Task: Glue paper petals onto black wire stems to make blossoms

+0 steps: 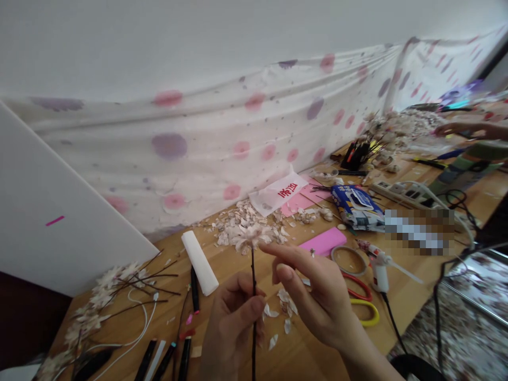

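Observation:
My left hand (238, 317) is closed round the dark, thin stem of a pale artificial flower (251, 238), held upright near the middle of the view. White, pinkish petals fan out at the stem's top. Beside the bloom is my right hand (313, 296), its index finger stretched toward the petals' right underside and its thumb apart. Whether that fingertip touches the petals I cannot tell. Behind the flower lies a heap of loose petals (234, 219), and a few more petals (273, 341) are scattered below my hands.
At right lie a glue gun (380, 272), a tape roll (335, 259), scissors (373, 317), pink crepe paper (327, 241), a wipes packet (353, 203) and a power strip (405, 194). Left are a white paper roll (199, 263), finished flowers (99, 291) and markers (184, 357). Another person's hand (456, 128) shows far right.

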Tool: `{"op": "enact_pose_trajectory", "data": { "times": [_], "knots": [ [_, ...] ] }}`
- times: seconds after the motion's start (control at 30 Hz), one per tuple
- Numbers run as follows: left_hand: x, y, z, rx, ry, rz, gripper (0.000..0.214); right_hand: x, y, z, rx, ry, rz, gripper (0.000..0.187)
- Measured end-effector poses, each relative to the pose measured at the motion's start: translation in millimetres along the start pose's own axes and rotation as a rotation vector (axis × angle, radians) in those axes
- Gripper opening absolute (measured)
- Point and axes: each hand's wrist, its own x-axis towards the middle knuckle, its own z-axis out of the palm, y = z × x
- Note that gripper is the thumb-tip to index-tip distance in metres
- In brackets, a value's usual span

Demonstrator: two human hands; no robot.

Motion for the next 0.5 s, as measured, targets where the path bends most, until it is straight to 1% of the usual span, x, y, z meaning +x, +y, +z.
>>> {"op": "enact_pose_trajectory", "data": {
  "times": [0.07, 0.13, 0.23, 0.3, 0.37, 0.43, 0.5],
  "knots": [
    [-1, 1, 0.4, 0.018, 0.012, -0.016, 0.032, 0, -1, 0, -0.002, -0.014, -0.004, 0.028],
    [-1, 3, 1.8, 0.037, 0.039, -0.021, 0.035, -1, -1, 0, -0.015, 0.002, -0.011, 0.028],
    [0, 5, 5.7, 0.106, 0.064, 0.008, 0.038, -4, 0, 2, 0.029, 0.093, 0.019, 0.021],
    [1, 5, 8.3, 0.195, 0.112, 0.095, 0.041, -6, 1, 5, 0.106, 0.174, 0.062, 0.016],
    [4, 3, 9.3, 0.281, 0.199, 0.220, 0.042, -7, 3, 6, 0.170, 0.233, 0.087, 0.021],
    [8, 1, 7.9, 0.339, 0.278, 0.335, 0.037, -6, 4, 7, 0.201, 0.259, 0.079, 0.027],
    [11, 0, 4.5, 0.384, 0.325, 0.406, 0.027, -4, 4, 6, 0.218, 0.274, 0.064, 0.027]
  ]
}}
